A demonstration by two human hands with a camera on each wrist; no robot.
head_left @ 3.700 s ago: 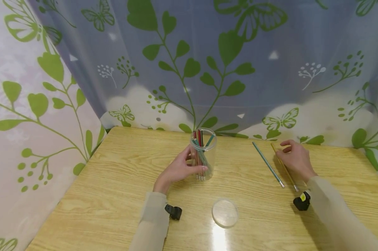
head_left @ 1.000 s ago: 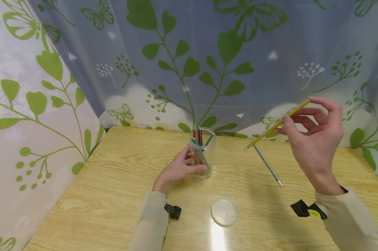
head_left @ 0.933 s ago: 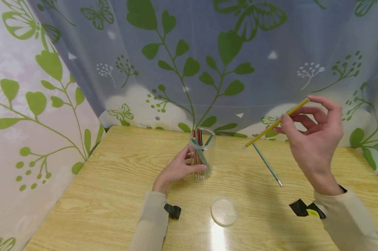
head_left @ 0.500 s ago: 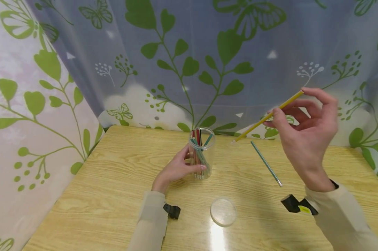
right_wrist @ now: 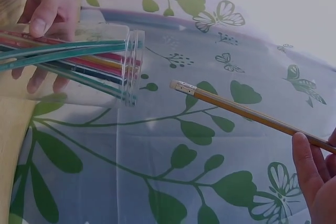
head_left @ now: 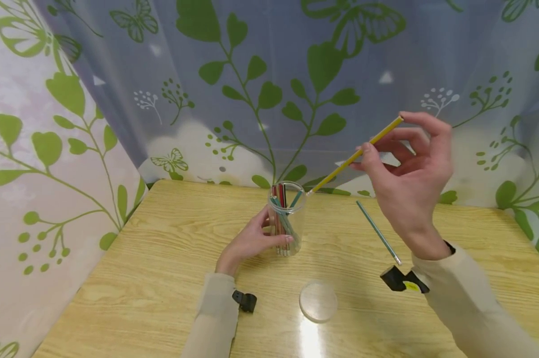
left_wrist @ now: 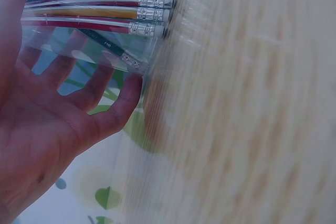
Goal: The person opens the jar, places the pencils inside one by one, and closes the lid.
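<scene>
A clear jar (head_left: 297, 233) stands on the table with several pencils (right_wrist: 94, 56) inside, green, red, dark and yellow. My left hand (head_left: 250, 244) grips the jar's lower left side, thumb across its front. In the left wrist view the pencils' eraser ends rest at the jar's bottom. My right hand (head_left: 412, 174) pinches a yellow pencil (head_left: 354, 157) in the air, tilted, its eraser end pointing down and left. That eraser end is close to the jar's rim; the right wrist view shows a gap between them.
A teal pencil (head_left: 378, 232) lies on the wooden table (head_left: 162, 258) right of the jar, below my right hand. A round clear lid (head_left: 318, 302) lies nearer, in front of the jar. A patterned curtain (head_left: 233, 99) hangs behind the table's back edge.
The yellow pencil, on the table under my right hand at first, was picked up, then carried left towards the jar. My left hand keeps its hold on the jar.
</scene>
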